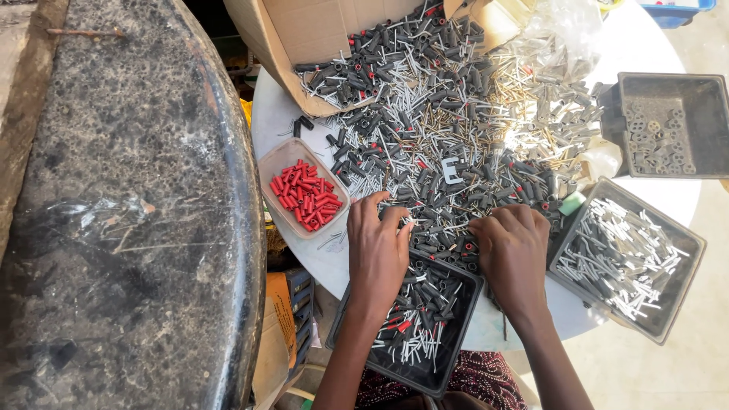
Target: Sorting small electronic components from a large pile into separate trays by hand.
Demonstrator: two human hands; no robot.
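Raking with curled, half-open fingers, both hands (pixel 448 247) paw the heap of small black plastic sleeves and silvery metal pins (pixel 448 152) at the bench's near edge: light, stiff, slippery bits, probably best pinched mid-length.

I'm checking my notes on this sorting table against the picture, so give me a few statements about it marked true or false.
1. The clear tub holds red sleeves. True.
2. Both hands rest at the near edge of the mixed pile. True: the left hand and the right hand lie palm down there.
3. The tray at the right holds black sleeves. False: it holds silver pins.
4. The cardboard box stands upright and closed. False: it is open, with parts spilling out of it.
5. The tray under the hands holds mixed black, silver and red parts. True.
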